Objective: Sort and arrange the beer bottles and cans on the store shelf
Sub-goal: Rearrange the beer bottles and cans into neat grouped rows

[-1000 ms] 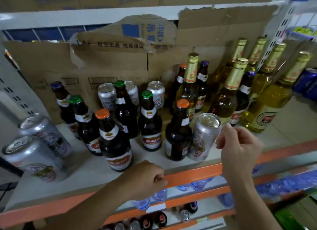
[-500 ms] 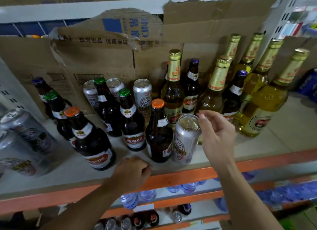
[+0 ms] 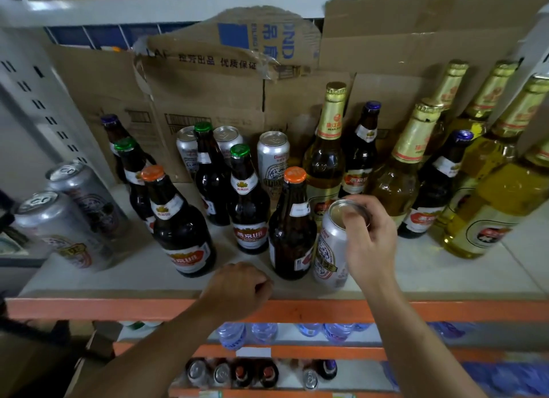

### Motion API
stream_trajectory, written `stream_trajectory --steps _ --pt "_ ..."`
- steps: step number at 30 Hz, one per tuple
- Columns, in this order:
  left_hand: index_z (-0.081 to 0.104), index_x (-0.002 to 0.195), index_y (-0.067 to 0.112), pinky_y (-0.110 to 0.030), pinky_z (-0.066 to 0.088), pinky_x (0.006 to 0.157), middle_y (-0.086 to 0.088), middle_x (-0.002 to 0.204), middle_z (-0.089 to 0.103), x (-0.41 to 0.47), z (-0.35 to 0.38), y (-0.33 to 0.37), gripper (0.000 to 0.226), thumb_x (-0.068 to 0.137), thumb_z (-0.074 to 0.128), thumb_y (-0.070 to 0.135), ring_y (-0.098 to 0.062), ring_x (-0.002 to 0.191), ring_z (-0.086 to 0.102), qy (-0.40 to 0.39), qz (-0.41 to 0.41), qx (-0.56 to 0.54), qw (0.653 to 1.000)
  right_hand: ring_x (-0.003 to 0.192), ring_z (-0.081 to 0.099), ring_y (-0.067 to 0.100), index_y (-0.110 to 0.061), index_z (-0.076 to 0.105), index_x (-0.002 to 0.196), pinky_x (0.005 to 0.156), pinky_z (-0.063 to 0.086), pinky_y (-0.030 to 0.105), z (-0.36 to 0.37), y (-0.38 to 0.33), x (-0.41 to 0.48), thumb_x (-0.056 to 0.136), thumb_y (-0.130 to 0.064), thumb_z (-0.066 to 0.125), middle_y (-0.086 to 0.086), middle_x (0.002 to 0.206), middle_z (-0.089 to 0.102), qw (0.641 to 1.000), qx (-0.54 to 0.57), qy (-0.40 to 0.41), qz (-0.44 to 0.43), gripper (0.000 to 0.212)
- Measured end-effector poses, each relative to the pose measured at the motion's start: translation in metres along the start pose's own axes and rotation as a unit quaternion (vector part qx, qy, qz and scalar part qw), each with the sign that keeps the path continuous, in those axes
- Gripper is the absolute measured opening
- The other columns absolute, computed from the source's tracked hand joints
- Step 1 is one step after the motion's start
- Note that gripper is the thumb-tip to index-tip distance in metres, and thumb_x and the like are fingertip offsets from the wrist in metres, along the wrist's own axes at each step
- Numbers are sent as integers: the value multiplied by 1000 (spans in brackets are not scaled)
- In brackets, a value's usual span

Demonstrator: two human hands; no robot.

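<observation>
Head view first: what do our right fingers [image 3: 377,210] hold?

Our right hand [image 3: 371,243] reaches in from above, its fingers curled round the top rim of a can [image 3: 328,252]. The can stands at the front of the shelf [image 3: 430,273].

How does it look?

Smooth round metal, silver-white, with a red and gold label and a dull flat lid under our fingertips.

And our left hand [image 3: 237,290]?

It rests on the orange front edge [image 3: 416,308], fingers curled into a fist, holding nothing we can see.

What stands around the fingers?

Just left of our right fingers, beside the can, is a brown glass bottle [image 3: 292,228] with an orange cap. Counting it, we see eight dark bottles [image 3: 249,219]: two orange caps, three green, three purple. Beyond the fingers and to their right stand tall yellow bottles [image 3: 326,166] with gold foil necks. We count five, though the frame edge may hide more.

And cans?

Six with ours: three back cans [image 3: 273,160] beyond the fingers and two side cans [image 3: 59,228] well left of our left fingers. Torn cardboard [image 3: 208,94] lines the back.
</observation>
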State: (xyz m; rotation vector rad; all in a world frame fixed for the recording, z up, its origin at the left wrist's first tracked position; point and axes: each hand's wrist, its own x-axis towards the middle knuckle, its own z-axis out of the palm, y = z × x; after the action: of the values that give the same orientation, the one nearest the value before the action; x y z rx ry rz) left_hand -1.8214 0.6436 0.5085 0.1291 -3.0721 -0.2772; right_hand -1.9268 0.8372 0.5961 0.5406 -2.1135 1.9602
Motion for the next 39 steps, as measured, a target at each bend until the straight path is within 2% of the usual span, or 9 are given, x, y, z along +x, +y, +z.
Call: stream_trajectory --steps 11,15,20,26,28,30,33,36,39 --pt "65 76 16 -25 42 65 3 79 70 -3 -6 3 62 82 17 54 -17 71 63 -6 -6 -2 1000 73 61 9 -10 68 89 65 46 21 6 -2 0 82 -17 50 -5 77 68 999 21 32 -5 20" --pt "63 77 15 -27 37 67 0 84 68 -3 -19 7 44 95 35 43 -18 78 61 -52 -4 -40 998 63 56 4 -20 67 78 59 43 18 6 -14 5 78 -15 51 -12 65 65 996 47 66 38 17" --pt "42 61 21 -29 35 62 3 65 51 -7 -40 12 38 97 46 33 -14 64 50 -98 21 -117 988 63 58 10 -20 68 67 60 45 24 -6 -46 22 73 -15 51 -12 59 64 982 134 103 86 19" --pt "57 85 29 -24 44 66 13 78 56 -7 -80 32 20 90 58 48 -5 72 54 -161 54 -144 975 56 59 24 -16 65 64 59 51 32 -21 -80 32 83 -15 52 4 58 62 933 263 107 220 23" --pt "59 101 30 -22 46 68 14 85 59 -10 -92 40 30 82 68 52 -1 73 55 -196 46 -210 957 50 58 22 -13 60 68 55 51 28 -27 -89 29 86 -15 48 5 56 60 906 334 62 252 22" --pt "58 105 32 -24 49 73 12 92 65 -13 -103 48 45 71 78 52 -4 80 61 -221 45 -288 931 54 59 24 -11 58 70 57 50 28 -28 -94 25 72 -21 50 8 59 60 881 395 -4 260 13" --pt "57 122 26 -40 50 94 -9 119 66 -19 -115 59 66 62 81 39 -19 108 63 -235 70 -420 874 60 62 28 -8 62 75 62 51 31 -25 -96 18 50 -29 59 13 67 64 856 446 -51 256 33" --pt "62 121 38 -31 50 94 1 124 67 -27 -124 57 64 62 85 27 -11 114 61 -237 67 -590 769 61 65 29 -6 65 75 62 55 32 -18 -101 14 41 -28 62 16 70 65 840 483 -52 243 41" --pt "63 121 34 -34 54 91 2 123 67 -33 -128 51 64 62 87 34 -16 113 63 -198 57 -628 751 67 68 32 -5 71 66 67 56 33 -9 -102 11 39 -28 61 18 74 68 833 496 -52 240 37"
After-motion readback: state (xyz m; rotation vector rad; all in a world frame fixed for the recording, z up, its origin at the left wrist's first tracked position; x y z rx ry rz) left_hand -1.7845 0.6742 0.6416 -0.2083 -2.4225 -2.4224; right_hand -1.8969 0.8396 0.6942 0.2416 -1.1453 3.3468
